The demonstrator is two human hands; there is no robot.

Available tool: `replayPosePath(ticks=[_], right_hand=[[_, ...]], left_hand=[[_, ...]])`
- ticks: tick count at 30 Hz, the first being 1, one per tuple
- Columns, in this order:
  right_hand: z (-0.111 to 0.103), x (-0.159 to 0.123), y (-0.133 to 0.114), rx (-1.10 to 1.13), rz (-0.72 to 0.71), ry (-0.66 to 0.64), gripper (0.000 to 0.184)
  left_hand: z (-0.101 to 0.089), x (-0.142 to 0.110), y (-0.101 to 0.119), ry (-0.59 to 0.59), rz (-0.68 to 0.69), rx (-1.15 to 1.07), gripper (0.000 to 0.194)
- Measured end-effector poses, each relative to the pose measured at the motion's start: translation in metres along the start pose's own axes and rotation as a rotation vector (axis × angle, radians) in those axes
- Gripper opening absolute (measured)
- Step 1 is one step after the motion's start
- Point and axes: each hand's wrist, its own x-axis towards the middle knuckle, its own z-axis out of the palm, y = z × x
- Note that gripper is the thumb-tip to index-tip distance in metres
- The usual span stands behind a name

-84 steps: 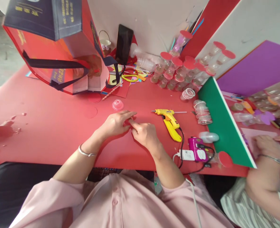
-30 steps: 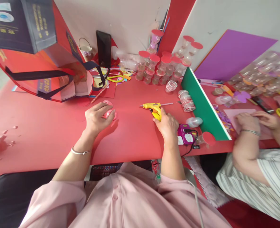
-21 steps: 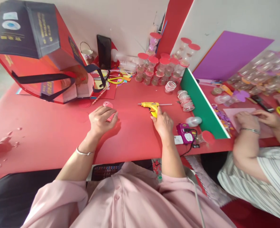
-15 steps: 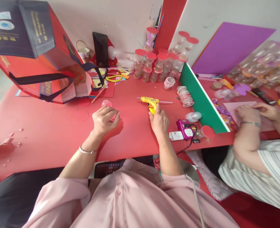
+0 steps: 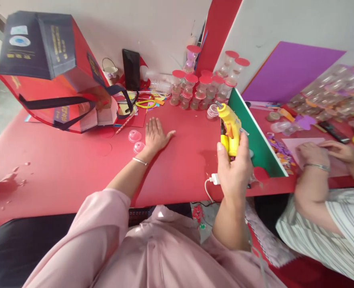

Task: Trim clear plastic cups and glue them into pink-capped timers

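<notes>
Raised above the right part of the red table, my right hand (image 5: 235, 172) grips a yellow hot glue gun (image 5: 231, 124), its nozzle pointing up and away. My left hand (image 5: 156, 136) lies flat on the tabletop, fingers stretched out and thumb spread to the right. Just left of it sit two clear domed plastic pieces (image 5: 135, 136), which look pink against the red surface. Behind the glue gun, a small stack of clear plastic cups (image 5: 213, 111) is partly covered. My right hand hides most of the things behind it.
A red and navy bag (image 5: 47, 76) stands at the left. Hourglass-shaped containers with red discs (image 5: 191, 90) line the back. A green divider (image 5: 249, 128) separates a co-worker's hands (image 5: 315, 154) at the right. A white plug (image 5: 215, 179) with a cord lies near the front edge.
My right hand has lifted the glue gun off the table and moved it right, turning its nozzle away. My left hand has left the domed pieces, moved right and flattened out.
</notes>
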Motion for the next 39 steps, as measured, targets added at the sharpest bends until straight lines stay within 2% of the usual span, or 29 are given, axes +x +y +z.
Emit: replayPosePath(ticks=[1, 3, 5, 7, 9, 10, 11, 12, 14, 15, 17, 19, 22, 24, 26, 28, 30, 32, 34, 36, 38, 39], right_hand=[[-0.005, 0.0, 0.0, 0.006, -0.001, 0.001, 0.075], [-0.014, 0.001, 0.002, 0.012, -0.004, 0.005, 0.076], [-0.02, 0.004, 0.005, 0.01, -0.002, 0.03, 0.077], [-0.024, 0.006, 0.009, 0.001, -0.001, 0.072, 0.077], [-0.027, 0.008, 0.012, -0.005, -0.003, 0.106, 0.077], [-0.028, 0.007, 0.013, -0.006, -0.007, 0.118, 0.077], [-0.029, 0.007, 0.013, -0.005, -0.012, 0.124, 0.076], [-0.03, 0.006, 0.012, -0.002, -0.019, 0.127, 0.076], [-0.032, 0.004, 0.011, 0.006, -0.028, 0.124, 0.075], [-0.033, 0.003, 0.01, 0.011, -0.023, 0.117, 0.074], [-0.036, 0.0, 0.009, 0.012, -0.005, 0.101, 0.074], [-0.038, -0.001, 0.011, -0.005, 0.01, 0.1, 0.074], [-0.04, 0.0, 0.015, -0.037, 0.015, 0.125, 0.075], [-0.039, 0.003, 0.017, -0.038, 0.015, 0.149, 0.075], [-0.036, 0.005, 0.018, -0.039, 0.011, 0.156, 0.075], [-0.033, 0.007, 0.019, -0.045, 0.002, 0.149, 0.075], [-0.029, 0.007, 0.022, -0.053, -0.015, 0.144, 0.076], [-0.026, 0.005, 0.027, -0.049, -0.031, 0.147, 0.076], [-0.023, 0.004, 0.031, -0.034, -0.049, 0.144, 0.077], [-0.021, 0.003, 0.032, -0.016, -0.07, 0.133, 0.077], [-0.022, 0.004, 0.03, -0.008, -0.075, 0.118, 0.075], [-0.024, 0.004, 0.028, -0.008, -0.072, 0.119, 0.075]], left_hand=[[0.006, 0.009, 0.004, -0.035, -0.005, 0.023, 0.109], [0.012, 0.01, 0.016, -0.152, 0.098, 0.044, 0.111], [0.01, -0.014, 0.03, -0.266, 0.301, 0.013, 0.112], [0.001, -0.049, 0.037, -0.34, 0.481, -0.072, 0.111], [-0.011, -0.073, 0.035, -0.498, 0.711, -0.201, 0.096], [-0.015, -0.075, 0.032, -0.565, 0.793, -0.254, 0.087], [-0.016, -0.069, 0.028, -0.537, 0.769, -0.27, 0.082], [-0.015, -0.055, 0.025, -0.441, 0.689, -0.249, 0.083], [-0.003, -0.013, 0.022, -0.267, 0.478, -0.145, 0.092], [0.006, 0.012, 0.023, -0.225, 0.37, -0.091, 0.096], [0.027, 0.059, 0.03, -0.246, 0.247, -0.012, 0.1], [0.046, 0.093, 0.043, -0.343, 0.312, 0.024, 0.1], [0.066, 0.12, 0.064, -0.457, 0.448, 0.014, 0.095], [0.072, 0.124, 0.077, -0.51, 0.492, -0.01, 0.093], [0.071, 0.115, 0.086, -0.575, 0.571, -0.05, 0.089], [0.062, 0.092, 0.087, -0.642, 0.694, -0.123, 0.082], [0.045, 0.058, 0.08, -0.699, 0.801, -0.254, 0.074], [0.025, 0.025, 0.067, -0.742, 0.857, -0.439, 0.065], [0.011, 0.007, 0.058, -0.766, 0.831, -0.582, 0.066], [0.013, 0.012, 0.061, -0.651, 0.763, -0.552, 0.07], [0.03, 0.037, 0.079, -0.554, 0.698, -0.388, 0.076], [0.042, 0.052, 0.091, -0.548, 0.655, -0.306, 0.081]])
